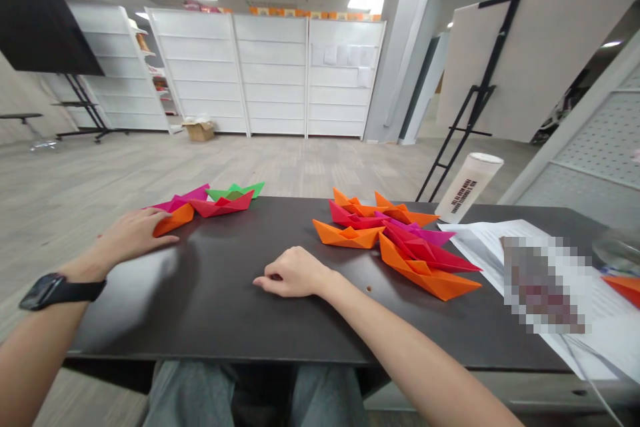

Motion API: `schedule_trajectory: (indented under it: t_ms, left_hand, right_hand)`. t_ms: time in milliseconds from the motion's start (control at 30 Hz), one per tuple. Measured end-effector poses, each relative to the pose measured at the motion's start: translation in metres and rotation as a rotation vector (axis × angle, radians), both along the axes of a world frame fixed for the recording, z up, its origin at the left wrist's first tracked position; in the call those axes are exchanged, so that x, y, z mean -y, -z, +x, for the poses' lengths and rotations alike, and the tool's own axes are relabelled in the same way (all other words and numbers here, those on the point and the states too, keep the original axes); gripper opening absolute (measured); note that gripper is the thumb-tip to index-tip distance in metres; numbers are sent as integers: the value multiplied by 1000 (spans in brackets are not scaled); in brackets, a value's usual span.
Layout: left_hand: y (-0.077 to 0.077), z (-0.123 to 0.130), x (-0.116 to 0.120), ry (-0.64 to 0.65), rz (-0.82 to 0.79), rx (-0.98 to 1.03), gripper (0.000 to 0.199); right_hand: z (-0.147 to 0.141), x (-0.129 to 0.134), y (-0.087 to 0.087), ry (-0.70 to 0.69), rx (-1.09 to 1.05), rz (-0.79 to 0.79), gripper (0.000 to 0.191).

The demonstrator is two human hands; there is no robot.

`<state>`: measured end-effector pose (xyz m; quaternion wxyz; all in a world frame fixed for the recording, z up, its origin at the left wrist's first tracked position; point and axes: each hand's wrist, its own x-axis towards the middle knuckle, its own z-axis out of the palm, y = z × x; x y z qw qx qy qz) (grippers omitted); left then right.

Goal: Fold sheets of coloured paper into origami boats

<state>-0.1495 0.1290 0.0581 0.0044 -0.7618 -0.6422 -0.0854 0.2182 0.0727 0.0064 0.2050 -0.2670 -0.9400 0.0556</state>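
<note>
My left hand, with a black watch on its wrist, is at the left of the dark table, its fingers over the near end of an orange paper boat and its thumb in front. That boat's left part is hidden under the hand. Touching or close beside it are a magenta paper boat, a red paper boat and a green paper boat. My right hand rests on the tabletop, fingers curled in, with nothing visible in it. Right of it sits a cluster of orange, red and purple paper boats.
Behind the cluster a white cylindrical container stands near the far edge of the table. Printed sheets lie at the right, partly blurred out, with a cable and another orange folded paper near them.
</note>
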Motion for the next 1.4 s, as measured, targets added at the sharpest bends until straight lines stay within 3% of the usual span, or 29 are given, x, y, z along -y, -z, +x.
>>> schedule_trajectory:
  t_ms: [100,333,500,567,667,733,800,900,1067,1200,1400]
  left_hand:
    - [0,-6,-4,28,-30,-135,48]
    - [1,-23,1,-32,-59,-104,36]
    - [-19,-27,30,-220,-42,-31,36]
    - [-30,-10,47,-261,54,153,37]
    - [-36,40,63,-7,15,736,46]
    - [-30,80,61,146,-133,962,43]
    - [-19,115,49,240,-267,1057,41]
    - [1,146,26,437,-499,1108,50]
    - [28,152,8,693,-715,1210,80]
    - [37,148,13,706,-743,1216,77]
    - [42,148,13,484,-523,1428,60]
  right_hand:
    - [0,1,-2,6,3,-1,44]
    - [1,2,-2,-1,-3,-9,43]
    - [0,2,-1,6,-17,-33,44]
    - [-1,3,-2,39,-89,-87,40]
    - [-6,4,-2,87,-418,-339,16]
    - [-11,3,-1,63,-703,-591,40]
    - [-16,-2,2,4,-933,-822,65]
    - [-18,-11,8,-4,-1108,-1023,63]
    - [-16,-13,9,64,-1267,-1090,57]
    - [-16,-7,2,36,-1306,-1135,54]
    - [-8,-8,-7,-10,-1316,-1313,41]
